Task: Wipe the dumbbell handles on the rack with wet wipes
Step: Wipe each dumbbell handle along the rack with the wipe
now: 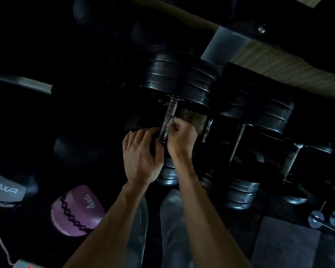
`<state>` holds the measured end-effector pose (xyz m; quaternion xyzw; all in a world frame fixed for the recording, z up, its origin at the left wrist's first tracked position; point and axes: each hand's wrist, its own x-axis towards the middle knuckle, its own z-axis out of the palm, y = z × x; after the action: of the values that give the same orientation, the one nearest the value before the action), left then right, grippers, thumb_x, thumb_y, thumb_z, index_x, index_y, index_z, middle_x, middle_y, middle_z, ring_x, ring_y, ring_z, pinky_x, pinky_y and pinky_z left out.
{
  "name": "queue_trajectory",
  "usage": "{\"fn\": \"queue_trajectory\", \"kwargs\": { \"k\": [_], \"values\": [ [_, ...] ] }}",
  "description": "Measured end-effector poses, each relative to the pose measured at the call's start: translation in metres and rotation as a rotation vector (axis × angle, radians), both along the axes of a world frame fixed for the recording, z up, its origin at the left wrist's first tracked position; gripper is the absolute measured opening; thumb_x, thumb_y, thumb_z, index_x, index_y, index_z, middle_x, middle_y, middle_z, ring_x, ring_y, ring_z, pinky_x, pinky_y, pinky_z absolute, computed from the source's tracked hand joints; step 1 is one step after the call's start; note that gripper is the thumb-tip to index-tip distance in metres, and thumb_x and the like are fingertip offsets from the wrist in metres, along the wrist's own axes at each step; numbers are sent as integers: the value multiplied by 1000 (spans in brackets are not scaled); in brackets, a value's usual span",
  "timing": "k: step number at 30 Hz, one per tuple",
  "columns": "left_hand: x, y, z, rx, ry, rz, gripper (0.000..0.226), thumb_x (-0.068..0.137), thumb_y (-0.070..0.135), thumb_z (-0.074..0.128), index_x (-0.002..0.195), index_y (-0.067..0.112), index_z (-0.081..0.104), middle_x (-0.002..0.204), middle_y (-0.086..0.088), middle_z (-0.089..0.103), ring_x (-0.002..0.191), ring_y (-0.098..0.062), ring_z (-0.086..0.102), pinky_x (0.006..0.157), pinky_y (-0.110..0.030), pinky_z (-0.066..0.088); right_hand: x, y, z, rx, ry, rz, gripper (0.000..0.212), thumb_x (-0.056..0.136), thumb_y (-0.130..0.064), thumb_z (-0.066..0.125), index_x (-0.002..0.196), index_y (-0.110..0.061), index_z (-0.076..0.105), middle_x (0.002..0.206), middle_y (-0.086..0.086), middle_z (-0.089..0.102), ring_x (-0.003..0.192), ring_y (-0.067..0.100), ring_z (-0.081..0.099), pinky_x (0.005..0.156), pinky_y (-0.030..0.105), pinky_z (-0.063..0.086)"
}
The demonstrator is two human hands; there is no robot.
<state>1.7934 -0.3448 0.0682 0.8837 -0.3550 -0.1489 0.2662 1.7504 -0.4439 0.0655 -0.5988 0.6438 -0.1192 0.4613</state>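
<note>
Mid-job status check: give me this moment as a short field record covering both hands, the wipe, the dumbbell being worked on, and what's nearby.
left hand: rests on the near black plate end of the dumbbell, fingers draped over it
right hand: fist holding a pale wet wipe against the handle
handle: knurled grey metal dumbbell handle, looks worn
far end: stacked black rubber weight plates
neighbours: more black plate dumbbells on the rack to the right
floor: purple 4 kg medicine ball at lower left
lighting: very dim, fine detail unclear
</note>
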Motion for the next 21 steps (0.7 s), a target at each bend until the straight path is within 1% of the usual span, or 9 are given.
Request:
{"fn": "queue_trajectory", "kwargs": {
  "k": [1,3,5,8,10,13,15,18,21],
  "values": [
    [0,0,0,1,-1,1,32,91,31,44,111,21,67,106,7,68,102,-14,59,105,-40,39,-2,4,3,3,-3,23,31,99,-7,57,69,0,59,63,12,64,47,4,45,43,14,35],
    [0,0,0,6,-2,-2,32,91,31,44,111,21,67,106,6,69,102,-15,59,105,-39,39,-1,4,1,-25,7,22,32,98,-5,56,67,0,58,60,11,62,45,5,42,41,15,33],
    [0,0,0,8,-3,1,31,91,31,45,110,21,68,106,6,68,102,-14,59,105,-38,39,5,-5,-4,-70,22,-24,32,97,-5,57,66,0,58,60,11,63,45,9,48,41,19,35],
    [0,0,0,-3,-9,1,30,91,30,46,110,22,68,106,7,68,102,-14,59,104,-38,39,10,-19,-9,-80,21,-57,28,96,-5,59,69,0,64,64,7,68,56,17,62,50,24,45],
    [1,0,-1,-3,-10,-4,30,92,31,46,110,22,68,107,7,68,102,-14,59,104,-38,39,7,-17,-9,-79,4,-40,26,97,-5,59,73,0,66,66,6,69,60,21,66,53,27,49],
    [0,0,-1,5,-2,0,31,92,31,45,110,22,68,107,7,68,101,-15,60,104,-38,39,1,-5,-4,-84,-19,24,28,99,-7,57,73,-2,64,66,6,67,58,17,64,50,24,48],
    [0,0,-1,6,-6,-1,31,92,31,45,110,22,68,106,7,68,101,-15,60,104,-38,39,1,-7,-7,-77,-16,21,30,100,-9,56,71,-4,63,65,4,67,59,15,65,52,24,49],
    [0,1,0,-5,-12,4,30,92,30,47,110,22,69,106,6,68,101,-16,59,103,-39,40,12,-30,-11,-88,21,-47,34,99,-9,56,65,-4,57,63,7,64,53,12,56,51,28,40],
    [-1,0,2,-19,-15,8,30,92,30,47,111,21,69,105,6,68,101,-15,59,104,-39,40,16,-38,-9,-109,11,-71,27,98,-8,57,74,-1,65,71,8,68,64,16,62,61,30,48]
  ]
}}
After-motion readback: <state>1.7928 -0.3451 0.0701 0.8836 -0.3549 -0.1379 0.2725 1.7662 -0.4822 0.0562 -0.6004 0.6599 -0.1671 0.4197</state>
